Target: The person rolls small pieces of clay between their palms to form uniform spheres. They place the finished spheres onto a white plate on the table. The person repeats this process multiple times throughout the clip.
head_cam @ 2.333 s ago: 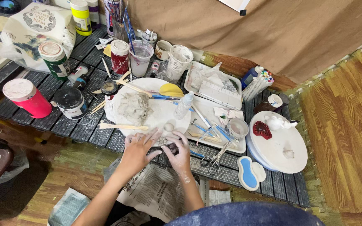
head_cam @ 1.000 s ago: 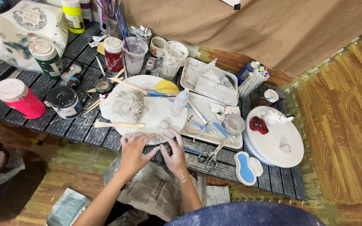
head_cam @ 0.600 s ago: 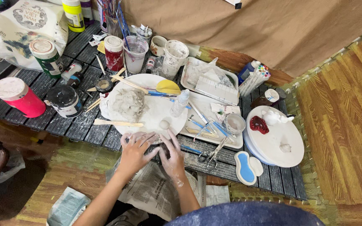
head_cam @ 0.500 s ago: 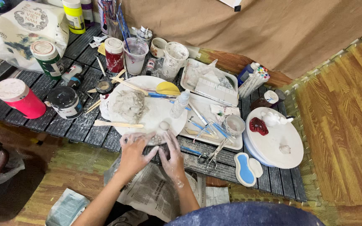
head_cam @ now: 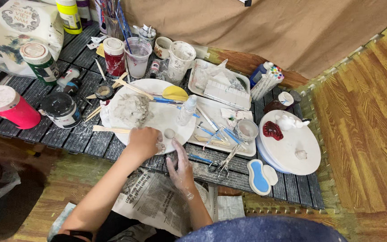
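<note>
Clay all over this low slatted table [head_cam: 86, 139]. The left hand [head_cam: 145, 142] is curling loosely on the near edge of the big white plate [head_cam: 166, 117], grasping nothing I can make out, fingertips just beside a small clay ball [head_cam: 169, 133]. The right hand [head_cam: 181, 168] is lying open and flat on the table's near edge, holding nothing. A grey clay lump [head_cam: 130, 110] is sitting on the plate's left side. Scissors [head_cam: 222, 164] are lying just right of the right hand, and a pink jar [head_cam: 10, 106] is standing at the left edge.

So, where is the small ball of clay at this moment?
In the head view, the small clay ball lies on the near edge of the round white board, between the left hand and the right hand.
</note>
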